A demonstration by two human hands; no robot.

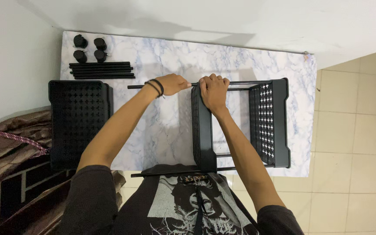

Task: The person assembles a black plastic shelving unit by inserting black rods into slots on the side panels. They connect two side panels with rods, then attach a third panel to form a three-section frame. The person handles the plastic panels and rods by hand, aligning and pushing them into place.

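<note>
A black plastic shelf rack lies on its side on a marble-patterned mat [170, 130]. Two perforated black trays, one in the middle [203, 130] and one on the right [271, 124], are joined by thin black rods. My left hand [172, 83] is closed around a black rod [138, 86] that sticks out left of the middle tray's top corner. My right hand [214, 89] grips the top edge of that middle tray, right beside the left hand. Another rod [162, 172] juts out at the tray's near corner.
A third black perforated tray [80, 117] lies flat at the mat's left edge. Above it sit a bundle of black rods [102, 70] and several black caster wheels [90, 48]. White wall is behind, beige floor tiles on the right, a brown patterned cloth [9, 143] at left.
</note>
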